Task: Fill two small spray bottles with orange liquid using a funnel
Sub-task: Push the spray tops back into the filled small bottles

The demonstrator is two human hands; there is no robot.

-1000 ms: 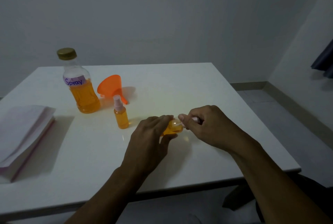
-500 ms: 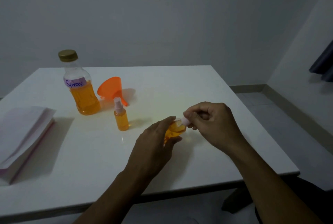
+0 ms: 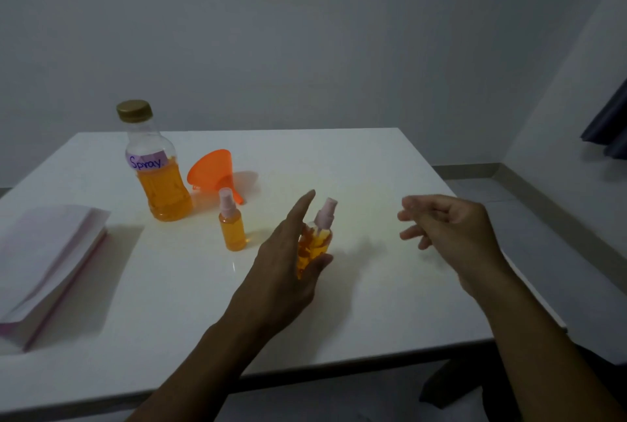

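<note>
Head view: left hand (image 3: 288, 259) grips second spray bottle (image 3: 317, 242) between thumb and fingers, bottle tilted slightly, pump head on, above white table (image 3: 356, 286). Step by my judgement: set it upright beside first spray bottle (image 3: 232, 226). To do well: level base before release, lower gently, keep clear of funnel (image 3: 212, 170) lying on its side and big labelled bottle (image 3: 157, 174). Index finger extended upward, wrist straight. Right hand (image 3: 448, 228) empty, fingers loosely curled, hovering well apart to right.
</note>
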